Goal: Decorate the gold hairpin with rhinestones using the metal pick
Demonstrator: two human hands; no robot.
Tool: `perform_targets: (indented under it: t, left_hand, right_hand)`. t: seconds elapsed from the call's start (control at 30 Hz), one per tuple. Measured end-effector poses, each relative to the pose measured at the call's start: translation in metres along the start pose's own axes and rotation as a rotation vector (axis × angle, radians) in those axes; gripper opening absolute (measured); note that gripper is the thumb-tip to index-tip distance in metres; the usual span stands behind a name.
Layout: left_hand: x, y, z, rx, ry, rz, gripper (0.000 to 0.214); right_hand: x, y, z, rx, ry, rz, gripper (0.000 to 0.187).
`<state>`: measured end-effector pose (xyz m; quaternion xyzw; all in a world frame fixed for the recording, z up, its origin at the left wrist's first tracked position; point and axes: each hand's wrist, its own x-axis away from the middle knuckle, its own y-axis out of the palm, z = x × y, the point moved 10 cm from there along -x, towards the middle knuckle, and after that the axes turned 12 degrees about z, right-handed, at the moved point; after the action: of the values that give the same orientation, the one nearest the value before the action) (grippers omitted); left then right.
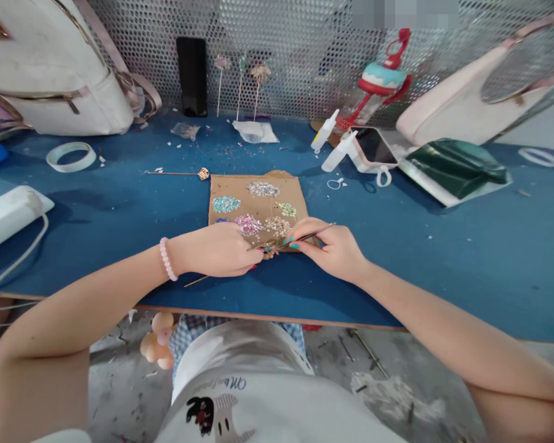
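Note:
My left hand (219,249) is closed around a thin stick (196,281), whose tail end pokes out below the wrist. At the fingertips sits the stick's small head (271,250), covered with glittery bits and partly hidden. My right hand (339,253) pinches dark metal tweezers (311,234), their tips pointing left at that head. Beneath both hands lies a cardboard piece (216,183) bearing several piles of shiny flakes: silver (263,189), turquoise (226,203), green (286,209), pink (248,224) and gold (277,226). A blue pile (222,219) is mostly covered by my left hand.
Another decorated stick (178,173) lies left of the cardboard; three stand behind near a black phone (192,77). Two glue bottles (325,130), a pink-cased phone (373,149) and a green packet (457,166) are right. A tape roll (71,157) and white backpack (64,67) are left.

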<state>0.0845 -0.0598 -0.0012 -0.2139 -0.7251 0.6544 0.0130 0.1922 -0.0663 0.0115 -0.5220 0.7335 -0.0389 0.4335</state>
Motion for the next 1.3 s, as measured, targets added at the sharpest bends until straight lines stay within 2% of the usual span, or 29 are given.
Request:
perform_targets:
  t: [0.67, 1.3]
  left_hand:
    - [0.0016, 0.0020, -0.0004, 0.011, -0.012, 0.004, 0.026]
    - [0.0008, -0.0012, 0.0010, 0.008, 0.015, 0.035, 0.018]
  right_hand:
    - [0.0021, 0.0011, -0.0020, 0.015, -0.047, -0.020, 0.007]
    - [0.0029, 0.0021, -0.0030, 0.038, -0.078, -0.025, 0.008]
